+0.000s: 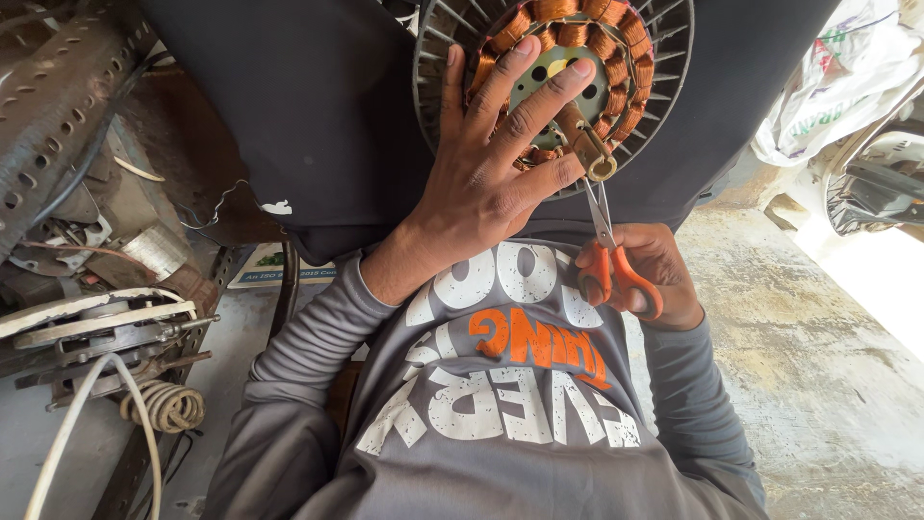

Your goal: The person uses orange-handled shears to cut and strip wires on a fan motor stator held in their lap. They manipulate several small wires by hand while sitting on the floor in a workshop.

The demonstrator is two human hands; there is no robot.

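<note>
Grey printed long-sleeved shirt (500,385) nearest; right hand (650,274) grip clenched on orange-handled scissors (616,260), blades at brown tab beside round copper-wound motor stator (577,58) on dark lap. Left hand (491,164) spread flat over windings, grasping nothing. Scrap metal and coiled wire (168,406) lie left
</note>
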